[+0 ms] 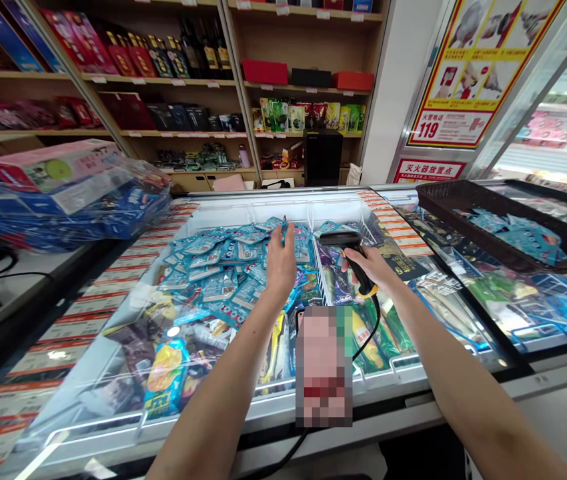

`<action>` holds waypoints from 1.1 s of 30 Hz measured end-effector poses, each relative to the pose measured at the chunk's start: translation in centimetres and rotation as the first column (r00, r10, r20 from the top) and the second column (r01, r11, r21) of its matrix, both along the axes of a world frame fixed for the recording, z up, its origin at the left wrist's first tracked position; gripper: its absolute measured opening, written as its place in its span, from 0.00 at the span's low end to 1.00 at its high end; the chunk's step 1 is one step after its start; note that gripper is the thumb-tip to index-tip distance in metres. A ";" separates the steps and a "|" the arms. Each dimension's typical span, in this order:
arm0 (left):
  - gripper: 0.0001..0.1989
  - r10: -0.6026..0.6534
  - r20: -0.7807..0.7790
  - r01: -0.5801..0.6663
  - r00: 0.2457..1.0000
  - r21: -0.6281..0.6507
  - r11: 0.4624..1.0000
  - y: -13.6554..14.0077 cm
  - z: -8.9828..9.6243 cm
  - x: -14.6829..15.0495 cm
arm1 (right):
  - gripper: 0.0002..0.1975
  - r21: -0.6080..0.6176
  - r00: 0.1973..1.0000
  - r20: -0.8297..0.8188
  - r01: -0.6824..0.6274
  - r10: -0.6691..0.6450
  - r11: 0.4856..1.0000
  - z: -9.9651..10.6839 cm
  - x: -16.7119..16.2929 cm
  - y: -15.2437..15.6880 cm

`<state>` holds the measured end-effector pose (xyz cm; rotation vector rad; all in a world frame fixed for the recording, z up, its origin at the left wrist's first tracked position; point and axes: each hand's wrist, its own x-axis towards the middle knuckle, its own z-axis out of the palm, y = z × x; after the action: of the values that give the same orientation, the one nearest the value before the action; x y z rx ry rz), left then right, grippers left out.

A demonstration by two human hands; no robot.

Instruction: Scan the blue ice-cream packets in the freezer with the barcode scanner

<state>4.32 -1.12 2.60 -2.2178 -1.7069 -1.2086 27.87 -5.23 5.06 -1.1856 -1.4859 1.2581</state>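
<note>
My right hand [371, 267] is wrapped around the handle of a black barcode scanner [339, 240] with yellow trim and a cable hanging from its base. The scanner head points left. My left hand [281, 260] is over a pile of small blue packets [223, 267], its fingers extended and slightly apart, close to the packets at the back. Whether the fingertips touch a packet is not clear. The pile lies on the glass top of a chest freezer [243, 207]. A phone-shaped object [324, 367], blurred by pixels, is near the front edge between my forearms.
A dark brown basket [513, 233] holding similar blue packets stands at the right. Plastic-wrapped boxes [68, 193] are stacked at the left. Orange-and-white price labels [78, 293] line the freezer. Frozen goods [166, 377] show through the glass. Shelves [173, 80] with packaged goods stand behind.
</note>
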 end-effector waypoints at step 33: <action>0.17 -0.040 -0.357 -0.100 0.933 -0.366 0.925 8.9 2.0 5.8 | 0.23 -0.077 0.947 -0.196 0.245 -0.256 0.966 -0.9 1.4 2.1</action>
<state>10.14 7.74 4.56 -2.4092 -1.9267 -0.4394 29.31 -3.09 4.16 -1.1982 -1.1205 1.2089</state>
